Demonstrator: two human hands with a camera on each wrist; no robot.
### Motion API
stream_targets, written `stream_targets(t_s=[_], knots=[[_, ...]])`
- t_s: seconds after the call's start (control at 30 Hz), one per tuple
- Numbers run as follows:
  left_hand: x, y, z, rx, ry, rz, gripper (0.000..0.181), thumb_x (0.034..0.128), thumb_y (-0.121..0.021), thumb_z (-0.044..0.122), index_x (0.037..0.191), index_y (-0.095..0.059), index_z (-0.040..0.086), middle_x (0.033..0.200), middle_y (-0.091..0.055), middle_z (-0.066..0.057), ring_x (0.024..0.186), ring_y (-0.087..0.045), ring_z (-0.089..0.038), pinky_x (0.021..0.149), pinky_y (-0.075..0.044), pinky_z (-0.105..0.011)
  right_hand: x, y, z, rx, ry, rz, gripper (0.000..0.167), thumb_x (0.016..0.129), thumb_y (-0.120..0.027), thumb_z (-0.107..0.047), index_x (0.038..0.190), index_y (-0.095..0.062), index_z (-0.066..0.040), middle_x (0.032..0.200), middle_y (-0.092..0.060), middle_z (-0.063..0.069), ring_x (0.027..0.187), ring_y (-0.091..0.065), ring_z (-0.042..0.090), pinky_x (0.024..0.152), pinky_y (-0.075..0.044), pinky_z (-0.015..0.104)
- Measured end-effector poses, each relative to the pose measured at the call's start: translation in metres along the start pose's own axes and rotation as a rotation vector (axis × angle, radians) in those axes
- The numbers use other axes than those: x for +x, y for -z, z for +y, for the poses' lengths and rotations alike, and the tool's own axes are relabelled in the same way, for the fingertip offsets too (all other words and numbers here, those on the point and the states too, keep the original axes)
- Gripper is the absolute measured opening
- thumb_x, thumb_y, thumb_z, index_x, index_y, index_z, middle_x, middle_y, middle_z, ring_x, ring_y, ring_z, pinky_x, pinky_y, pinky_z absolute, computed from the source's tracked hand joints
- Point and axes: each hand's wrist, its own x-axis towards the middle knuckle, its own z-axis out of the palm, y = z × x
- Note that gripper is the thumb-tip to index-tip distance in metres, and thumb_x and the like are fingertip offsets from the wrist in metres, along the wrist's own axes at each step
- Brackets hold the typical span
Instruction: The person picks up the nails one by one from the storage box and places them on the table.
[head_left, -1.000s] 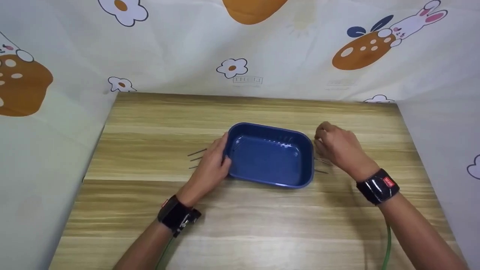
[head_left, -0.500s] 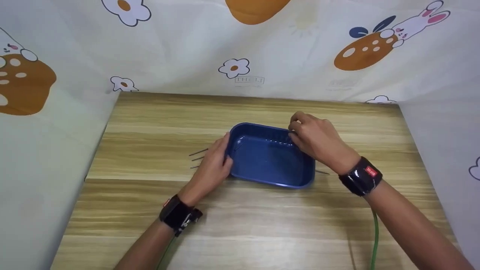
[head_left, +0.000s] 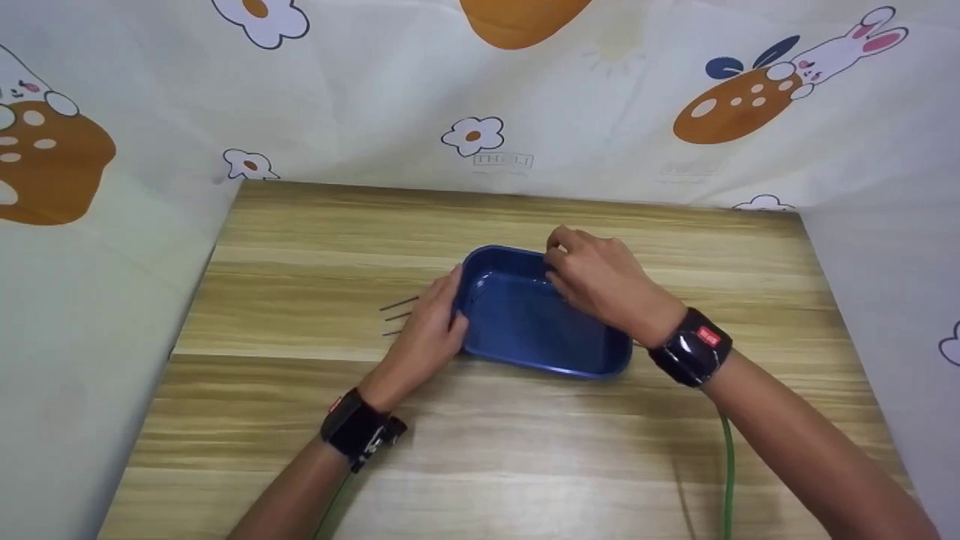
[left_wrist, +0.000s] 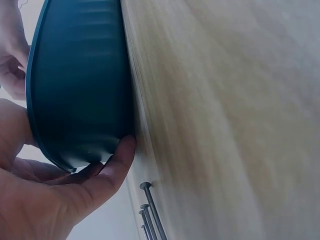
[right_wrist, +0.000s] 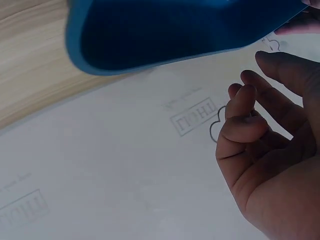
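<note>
In the head view a blue rectangular dish [head_left: 532, 330] rests on the wooden table. My left hand [head_left: 431, 322] grips its left end; in the left wrist view the thumb is by the rim and the fingertips touch the outer wall. Several dark nails [head_left: 397, 316] lie left of the dish, partly covered by that hand; their flat heads show in the left wrist view. Over the dish's back right part is my right hand [head_left: 596, 274]. Its fingers are loosely bent, thumb apart, and the right wrist view shows nothing between them. A small dark streak inside the dish's left corner is unclear.
The tabletop [head_left: 480, 450] meets a pale printed cloth [head_left: 360, 97] at the back and both sides. Each wrist wears a black strap, and a green cable [head_left: 727, 480] hangs below the right one.
My right hand has moved left from beside the dish's right end to over its back rim. The left hand keeps its hold, and the dish has stayed in place.
</note>
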Motion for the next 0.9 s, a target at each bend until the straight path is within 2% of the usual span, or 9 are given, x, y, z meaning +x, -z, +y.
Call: stream_targets(t_s=[0.2,0.33,0.6,0.77,0.9], knots=[[0.0,0.0,-0.001,0.003,-0.033,0.013,0.071,0.1004,-0.061,-0.004,0.166,-0.034,-0.011,0.166,-0.046,-0.03,0.156,-0.043,-0.041,0.131,-0.034,-0.052,0.013,-0.007,-0.007,-0.013,0.03,-0.026,0.01,0.099,-0.078,-0.011,0.1,-0.077,-0.001,0.118,-0.071,0.016,0.091,-0.072,0.036,0.061,-0.062,0.052],[0.0,0.001,0.0,-0.013,-0.033,0.003,0.072,0.1007,-0.06,-0.005,0.167,-0.033,-0.01,0.167,-0.044,-0.029,0.157,-0.042,-0.04,0.131,-0.033,-0.05,0.02,-0.016,-0.011,-0.007,0.06,-0.03,0.01,0.098,-0.078,-0.01,0.099,-0.076,0.0,0.115,-0.071,0.016,0.088,-0.071,0.035,0.06,-0.062,0.051],[0.001,0.001,0.0,-0.004,-0.006,-0.023,0.072,0.1026,-0.059,-0.003,0.169,-0.03,-0.007,0.169,-0.042,-0.027,0.159,-0.04,-0.037,0.132,-0.031,-0.048,0.031,-0.036,-0.017,-0.028,0.1,-0.052,0.01,0.101,-0.074,-0.008,0.098,-0.077,0.001,0.106,-0.07,0.014,0.08,-0.069,0.032,0.056,-0.061,0.046],[0.001,0.002,0.001,-0.018,0.025,-0.041,0.074,0.1037,-0.058,-0.003,0.171,-0.028,-0.005,0.171,-0.041,-0.026,0.16,-0.038,-0.035,0.132,-0.031,-0.047,0.036,-0.045,-0.021,-0.023,0.119,-0.1,0.005,0.099,-0.074,-0.004,0.098,-0.077,0.001,0.105,-0.07,0.015,0.078,-0.069,0.03,0.056,-0.061,0.043],[0.001,0.002,0.0,-0.024,0.025,-0.041,0.074,0.1038,-0.058,-0.003,0.171,-0.027,-0.005,0.171,-0.041,-0.025,0.16,-0.038,-0.035,0.132,-0.031,-0.047,0.039,-0.052,-0.024,-0.015,0.146,-0.12,0.004,0.099,-0.073,-0.001,0.097,-0.076,0.001,0.105,-0.069,0.016,0.076,-0.068,0.029,0.055,-0.061,0.041]])
